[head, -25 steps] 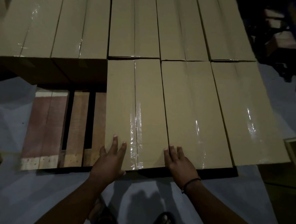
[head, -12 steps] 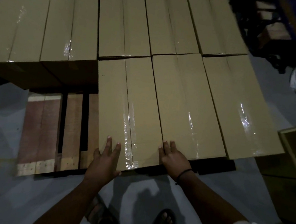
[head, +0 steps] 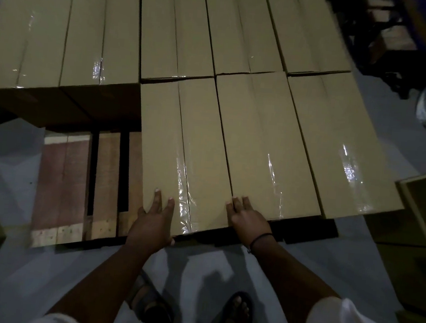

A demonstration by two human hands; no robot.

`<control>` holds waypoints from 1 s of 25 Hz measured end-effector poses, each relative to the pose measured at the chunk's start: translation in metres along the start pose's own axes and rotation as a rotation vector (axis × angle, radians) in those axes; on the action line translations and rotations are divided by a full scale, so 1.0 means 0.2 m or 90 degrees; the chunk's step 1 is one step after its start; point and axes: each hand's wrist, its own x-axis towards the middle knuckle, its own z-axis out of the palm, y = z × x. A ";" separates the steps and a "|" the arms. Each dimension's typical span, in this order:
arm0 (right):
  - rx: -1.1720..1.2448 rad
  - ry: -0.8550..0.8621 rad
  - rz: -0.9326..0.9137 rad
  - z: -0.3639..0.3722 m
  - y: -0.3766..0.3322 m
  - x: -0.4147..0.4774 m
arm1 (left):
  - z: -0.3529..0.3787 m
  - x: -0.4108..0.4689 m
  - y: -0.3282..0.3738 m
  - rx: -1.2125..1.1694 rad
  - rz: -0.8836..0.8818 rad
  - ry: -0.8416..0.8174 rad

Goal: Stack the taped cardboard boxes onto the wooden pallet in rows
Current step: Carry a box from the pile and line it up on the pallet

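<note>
I see bare pallet slats (head: 75, 179) open at near left; stacked boxes (head: 62, 42) wall the far side, front-row boxes (head: 187, 146) the right.

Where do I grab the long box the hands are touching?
Take the box by its near short end and left long side, from the front-left. Those are free: bare pallet slats lie left, while a neighbour box sits against its right side, a back-row box at its far end.

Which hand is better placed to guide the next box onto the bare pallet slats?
Probably the left. The left hand rests on the corner of the near box, beside the bare pallet slats; the right hand lies at the seam to the neighbouring box, farther away.
</note>
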 end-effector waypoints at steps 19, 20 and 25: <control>0.203 0.240 -0.117 -1.42 -0.58 -0.98 | -0.73 -1.61 0.18 -0.424 -0.061 0.375; 0.200 0.248 -0.125 -1.47 -0.63 -1.00 | -0.76 -1.67 0.16 -0.433 -0.065 0.409; 0.203 0.317 -0.148 -1.72 -0.86 -1.06 | -0.88 -1.96 -0.03 -0.440 -0.092 0.499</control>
